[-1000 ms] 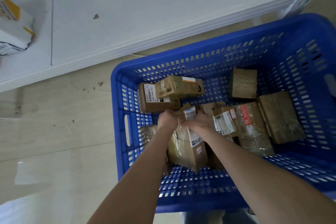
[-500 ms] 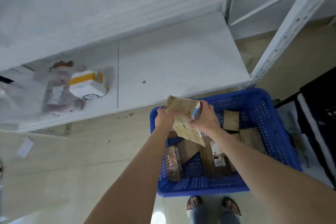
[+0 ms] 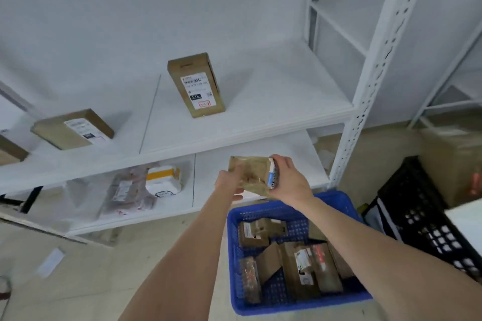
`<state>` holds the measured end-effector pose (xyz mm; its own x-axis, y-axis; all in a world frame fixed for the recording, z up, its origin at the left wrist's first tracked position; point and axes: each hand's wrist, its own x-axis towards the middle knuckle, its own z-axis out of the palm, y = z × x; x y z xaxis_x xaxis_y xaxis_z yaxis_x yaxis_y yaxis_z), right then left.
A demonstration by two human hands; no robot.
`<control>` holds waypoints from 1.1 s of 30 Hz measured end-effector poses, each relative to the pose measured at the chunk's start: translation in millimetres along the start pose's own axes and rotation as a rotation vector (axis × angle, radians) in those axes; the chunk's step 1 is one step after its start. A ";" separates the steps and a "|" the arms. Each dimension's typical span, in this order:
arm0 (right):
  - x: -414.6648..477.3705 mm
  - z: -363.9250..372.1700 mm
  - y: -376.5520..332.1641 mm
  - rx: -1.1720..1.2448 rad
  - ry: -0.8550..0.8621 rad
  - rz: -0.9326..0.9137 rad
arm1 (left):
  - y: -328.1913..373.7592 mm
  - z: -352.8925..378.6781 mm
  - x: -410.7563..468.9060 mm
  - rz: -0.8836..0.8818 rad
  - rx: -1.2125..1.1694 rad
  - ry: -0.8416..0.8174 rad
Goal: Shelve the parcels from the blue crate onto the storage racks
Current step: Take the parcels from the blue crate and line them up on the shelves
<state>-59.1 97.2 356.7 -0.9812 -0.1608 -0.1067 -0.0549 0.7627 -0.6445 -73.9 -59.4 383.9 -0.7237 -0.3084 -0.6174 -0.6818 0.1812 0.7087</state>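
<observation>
Both hands hold a small brown parcel (image 3: pixel 254 174) wrapped in clear tape, lifted above the blue crate (image 3: pixel 292 211) and in front of the white rack's lower shelf (image 3: pixel 250 151). My left hand (image 3: pixel 229 183) grips its left end from below. My right hand (image 3: pixel 289 182) grips the right end, where a blue-and-white label shows. Several cardboard parcels (image 3: pixel 302 266) lie in the crate on the floor below.
On the rack's upper shelf (image 3: pixel 273 101) an upright brown box (image 3: pixel 196 85) stands, with a flat box (image 3: pixel 73 128) to its left. The lower shelf holds a plastic-bagged parcel (image 3: pixel 127 190) and a white-and-yellow box (image 3: pixel 163 180). A black crate (image 3: pixel 427 219) and a large carton (image 3: pixel 453 159) sit at right.
The parcel has been lifted out of the crate with both hands and raised to the height of the lower shelf. My view has tilted up, bringing the upper shelf into sight.
</observation>
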 end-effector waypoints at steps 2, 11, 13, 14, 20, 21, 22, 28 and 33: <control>-8.9 -15.2 -16.7 -0.078 0.056 -0.057 | 12.7 -10.6 -18.2 0.016 -0.030 -0.030; -40.5 -25.4 -69.3 -0.258 0.178 -0.166 | 36.1 -55.0 -53.6 0.005 -0.040 -0.148; -44.3 -19.5 -73.5 -0.297 0.177 -0.189 | 35.5 -60.3 -53.9 -0.017 -0.064 -0.156; -46.6 -17.0 -75.0 -0.320 0.182 -0.203 | 34.2 -62.5 -53.9 -0.030 -0.091 -0.167; -64.3 -15.8 -73.4 -0.418 0.100 -0.361 | 18.4 -75.7 -47.4 -0.038 -0.328 -0.164; -64.3 -18.8 -69.2 -0.435 0.087 -0.343 | 14.6 -78.6 -46.3 -0.015 -0.348 -0.147; -63.5 -21.1 -65.5 -0.415 0.089 -0.276 | 10.9 -81.6 -45.2 0.005 -0.360 -0.143; -49.3 -26.8 -74.8 0.781 0.003 0.564 | -0.6 -100.9 -53.0 0.060 -0.415 -0.152; -39.6 -23.6 -83.9 1.118 0.045 0.614 | -0.8 -120.0 -60.1 0.076 -0.411 -0.181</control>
<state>-20.1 54.4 432.9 -0.7968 0.0674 -0.6004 0.5711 -0.2405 -0.7849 -17.1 -153.1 461.3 -0.8021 -0.1340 -0.5820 -0.5533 -0.2000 0.8086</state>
